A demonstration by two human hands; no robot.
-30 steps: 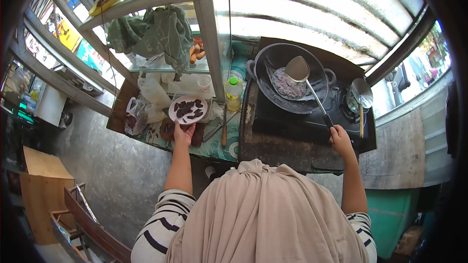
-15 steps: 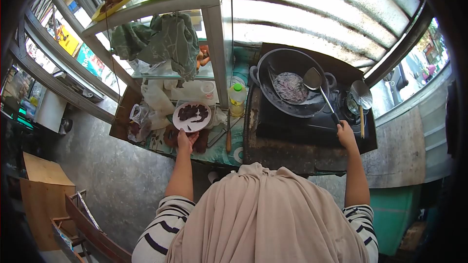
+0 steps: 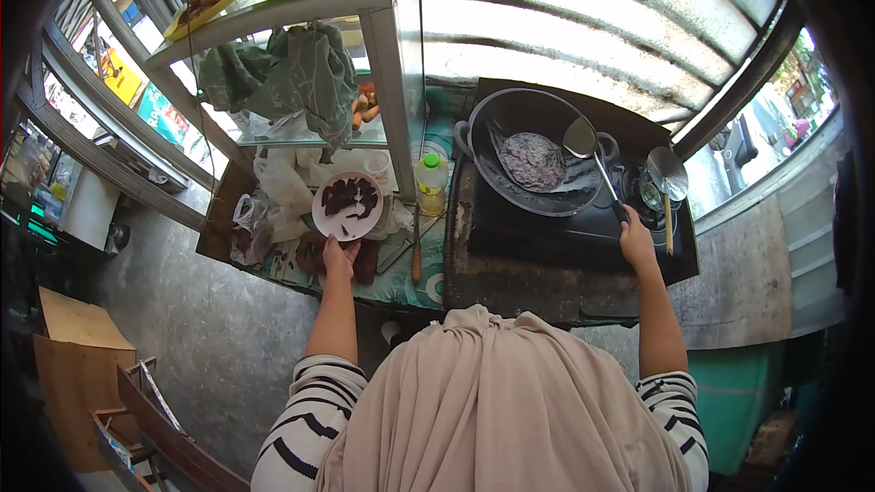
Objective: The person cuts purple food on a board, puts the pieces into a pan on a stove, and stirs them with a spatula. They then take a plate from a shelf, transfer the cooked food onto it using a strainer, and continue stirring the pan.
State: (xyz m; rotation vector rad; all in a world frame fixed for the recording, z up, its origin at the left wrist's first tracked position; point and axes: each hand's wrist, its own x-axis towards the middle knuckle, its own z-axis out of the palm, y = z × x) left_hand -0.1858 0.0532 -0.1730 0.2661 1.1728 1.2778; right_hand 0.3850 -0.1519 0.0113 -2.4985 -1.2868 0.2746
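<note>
My left hand (image 3: pixel 341 256) grips the near rim of a pale plate (image 3: pixel 321 213), which holds dark pieces. My right hand (image 3: pixel 636 237) is closed round the black handle of a spatula (image 3: pixel 581 138). The spatula's metal blade is over the right side of a large dark wok (image 3: pixel 566 204). Inside the wok, a pale, purplish mass (image 3: pixel 532 161) lies near the middle. The wok sits on a black stove (image 3: pixel 524 236).
A bottle with a green cap (image 3: pixel 431 175) stands between the plate and stove. The glass cabinet (image 3: pixel 390 82) rises behind the plate, with a green cloth (image 3: pixel 314 82) hanging on it. A strainer (image 3: pixel 668 178) lies right of the wok.
The whole view has shifted slightly. The plate appears tilted more toward the camera and a little higher in my left hand. The spatula blade remains at the wok's right side.
</note>
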